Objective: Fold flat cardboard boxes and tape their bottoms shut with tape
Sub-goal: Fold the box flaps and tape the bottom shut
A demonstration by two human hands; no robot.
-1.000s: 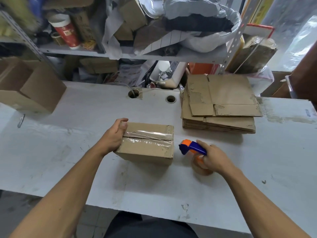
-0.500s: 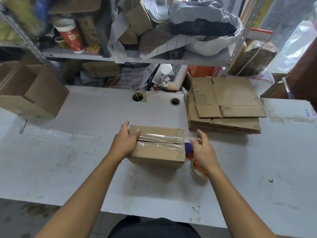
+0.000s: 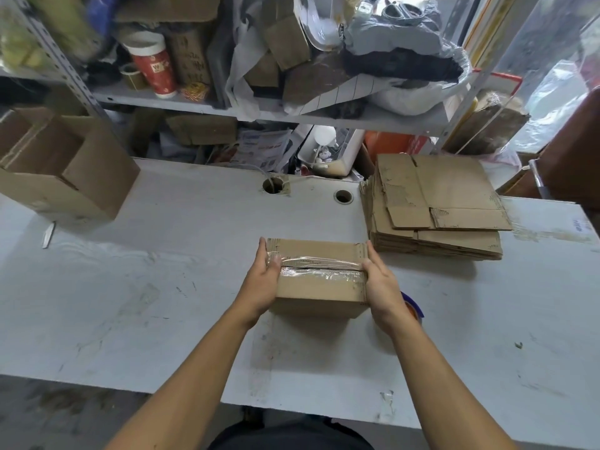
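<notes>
Cardboard box, small and folded up, is sitting near the middle of the white table, its taped bottom facing up. Clear tape is running along the centre seam from one end to the other, wrinkled and catching the light. Left hand is gripping the box's left end, thumb lying over the tape end on top. Right hand is gripping the right end, thumb up along the top edge, fingers going down the side out of sight. Tape dispenser, blue and orange, is lying on the table just beside the right wrist, mostly hidden by it. Stack of flat cardboard boxes is resting on the table behind and to the right of the box, close to it but apart. Larger open carton is sitting at the table's far left edge. Cluttered metal shelf is standing behind the table, a red paper cup on it.
</notes>
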